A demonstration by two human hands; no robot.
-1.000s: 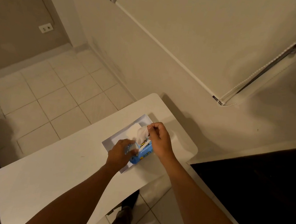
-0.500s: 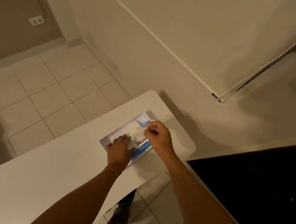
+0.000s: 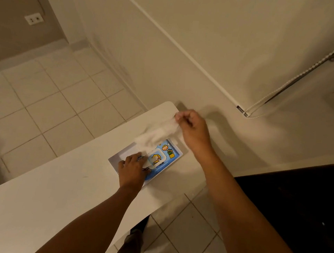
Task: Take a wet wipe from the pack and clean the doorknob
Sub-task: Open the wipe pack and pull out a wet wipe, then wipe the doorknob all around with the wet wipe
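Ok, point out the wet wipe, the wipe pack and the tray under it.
wet wipe (image 3: 158,134), head view, middle of the stretched white sheet.
wipe pack (image 3: 171,154), head view, blue printed top near its far end.
tray (image 3: 116,159), head view, bare near-left rim beside the left hand.

Your blue wet wipe pack (image 3: 164,158) lies flat in a shallow white tray (image 3: 118,158) on the desk (image 3: 53,193), printed face up with cartoon figures. A white wipe (image 3: 157,134), blurred, stretches from the pack's opening up toward the wall.
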